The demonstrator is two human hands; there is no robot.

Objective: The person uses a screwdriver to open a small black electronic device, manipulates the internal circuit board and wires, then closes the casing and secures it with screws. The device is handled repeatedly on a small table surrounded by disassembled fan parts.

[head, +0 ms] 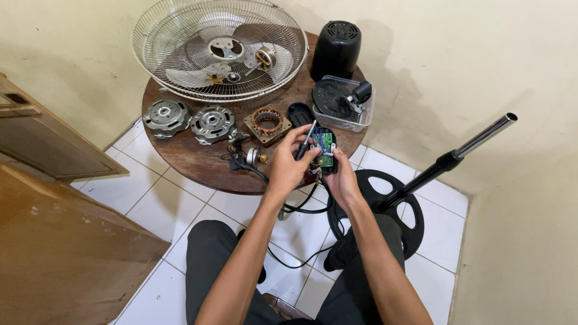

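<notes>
Black control housing [325, 150] with green circuit board [326, 144] held above round wooden table [186, 156] edge, between both hands. Right hand [341, 177] cups housing from below. Left hand [289, 162] closed round screwdriver [306, 139], tip on board. Copper stator [267, 122] just beyond.
</notes>
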